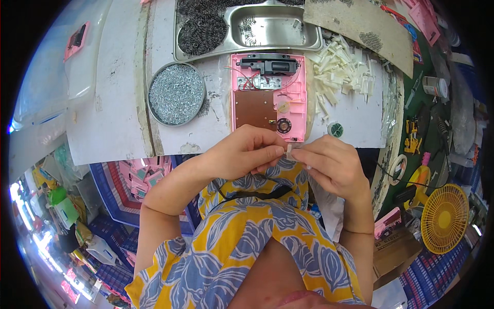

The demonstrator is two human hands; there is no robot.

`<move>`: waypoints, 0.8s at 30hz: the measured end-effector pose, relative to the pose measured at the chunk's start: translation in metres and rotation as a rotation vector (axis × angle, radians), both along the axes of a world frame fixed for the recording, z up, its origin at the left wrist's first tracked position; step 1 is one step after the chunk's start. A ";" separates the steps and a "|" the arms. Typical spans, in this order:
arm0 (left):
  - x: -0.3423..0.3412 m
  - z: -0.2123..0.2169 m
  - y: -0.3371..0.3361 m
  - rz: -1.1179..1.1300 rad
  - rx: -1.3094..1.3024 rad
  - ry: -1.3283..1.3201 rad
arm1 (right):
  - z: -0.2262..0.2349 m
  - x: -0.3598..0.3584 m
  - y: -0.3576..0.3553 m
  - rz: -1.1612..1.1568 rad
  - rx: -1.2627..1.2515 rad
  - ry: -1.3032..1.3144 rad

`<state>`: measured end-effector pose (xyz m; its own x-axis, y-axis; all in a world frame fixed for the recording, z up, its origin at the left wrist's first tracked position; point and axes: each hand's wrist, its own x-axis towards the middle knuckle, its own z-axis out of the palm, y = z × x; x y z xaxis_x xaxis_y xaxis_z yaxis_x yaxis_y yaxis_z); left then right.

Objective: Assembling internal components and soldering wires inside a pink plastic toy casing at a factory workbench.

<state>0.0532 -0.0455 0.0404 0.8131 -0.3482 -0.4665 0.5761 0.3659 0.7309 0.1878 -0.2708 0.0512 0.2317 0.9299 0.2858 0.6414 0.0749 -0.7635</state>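
Observation:
My left hand (249, 148) and my right hand (332, 164) meet at the table's near edge, fingertips pinched together. Between them is a small off-white plastic piece (289, 151), mostly covered by the fingers. Just beyond the hands lies an open pink plastic housing (299, 110). It carries a brown board (253, 108), a black module (270, 65) at its far end, a round black part (283, 125) near its lower right, and thin red wires.
Left of the housing stands a round tray of small silver screws (176, 94). Behind it, a metal tray (272, 26) holds dark springs. White plastic pieces (342, 67) are heaped at right, near a small green-and-white round item (335, 130). A blue crate (116, 198) sits below left; a yellow fan (445, 219) stands right.

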 end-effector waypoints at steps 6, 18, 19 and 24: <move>0.040 -0.005 0.008 0.108 0.957 -0.465 | -0.031 -0.011 -0.017 -0.307 0.200 1.161; 0.053 -0.031 -0.015 0.057 1.533 -0.588 | -0.032 0.031 -0.016 -0.422 0.223 0.928; 0.051 -0.033 -0.016 0.110 1.495 -0.658 | -0.029 0.030 -0.011 -0.476 0.235 0.866; 0.037 -0.039 -0.007 0.244 1.354 -0.915 | -0.034 0.035 -0.005 -0.572 0.108 0.369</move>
